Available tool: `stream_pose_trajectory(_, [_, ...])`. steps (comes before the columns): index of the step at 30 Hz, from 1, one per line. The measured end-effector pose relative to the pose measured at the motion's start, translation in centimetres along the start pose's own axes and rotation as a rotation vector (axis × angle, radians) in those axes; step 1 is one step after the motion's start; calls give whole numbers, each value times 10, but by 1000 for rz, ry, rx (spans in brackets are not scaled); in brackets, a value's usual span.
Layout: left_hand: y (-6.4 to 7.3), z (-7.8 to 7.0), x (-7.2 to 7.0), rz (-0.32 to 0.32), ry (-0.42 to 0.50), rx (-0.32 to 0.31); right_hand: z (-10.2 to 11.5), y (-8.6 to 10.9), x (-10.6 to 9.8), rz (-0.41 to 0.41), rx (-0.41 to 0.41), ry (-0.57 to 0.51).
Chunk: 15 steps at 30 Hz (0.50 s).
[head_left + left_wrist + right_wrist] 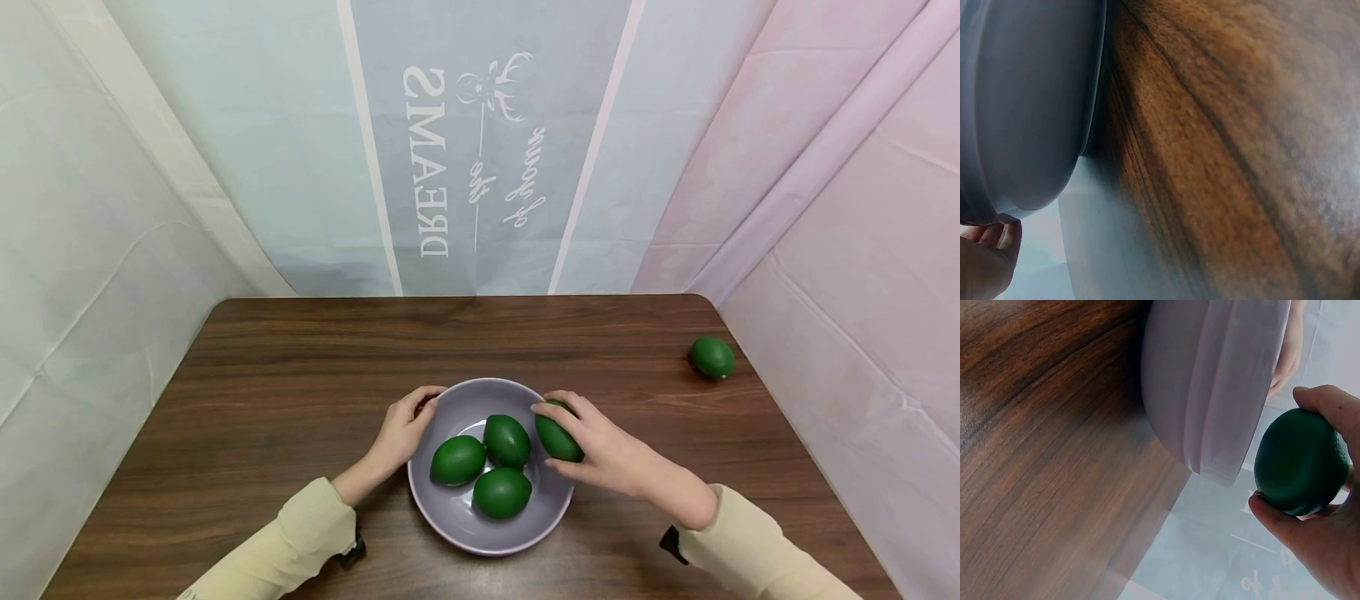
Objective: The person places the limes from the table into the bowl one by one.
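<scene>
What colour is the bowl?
The bowl is greyish purple, best seen in the head view.

Smooth glossy bowl, semigloss fruit sl. pebbled, woodgrain tbl w/ sheen, matt cloth bkgd

Beyond the far edge of the wooden table, light blue cloth with white letters is hanging; pale sheets are flanking both side edges.
</scene>
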State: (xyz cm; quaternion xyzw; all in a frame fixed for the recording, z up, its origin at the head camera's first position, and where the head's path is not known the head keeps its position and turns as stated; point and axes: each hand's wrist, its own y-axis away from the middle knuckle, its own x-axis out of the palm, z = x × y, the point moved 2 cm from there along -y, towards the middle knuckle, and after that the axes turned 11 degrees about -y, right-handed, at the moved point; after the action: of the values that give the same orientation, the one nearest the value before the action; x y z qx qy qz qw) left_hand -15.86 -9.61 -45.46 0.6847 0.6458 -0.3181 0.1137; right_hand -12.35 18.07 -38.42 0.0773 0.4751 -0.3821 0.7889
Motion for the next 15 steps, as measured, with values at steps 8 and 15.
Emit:
stream_pose_trajectory(8, [0,-1,0,-2,2,0,1,0,3,16,-9,-5])
stream_pose_trajectory(15, [-1,-1,-1,5,3,-7,3,-1,6,18,-14,-1])
